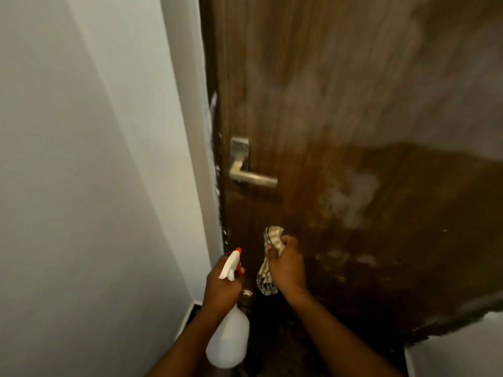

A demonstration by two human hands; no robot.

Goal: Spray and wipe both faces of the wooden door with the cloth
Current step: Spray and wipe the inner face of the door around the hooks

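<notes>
Grips white spray bottle [228, 341] in left hand [221, 287], clutches striped cloth [268, 278] in right hand [285, 263], below lever handle [253, 176] of wooden door [340, 104].

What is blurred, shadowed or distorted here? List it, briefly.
Head view: upper right of the wooden door is smeared and pale, glare or spray, cannot tell; head view: its lower part lies in dark shadow; head view: the door handle and cloth look sharp.
</notes>
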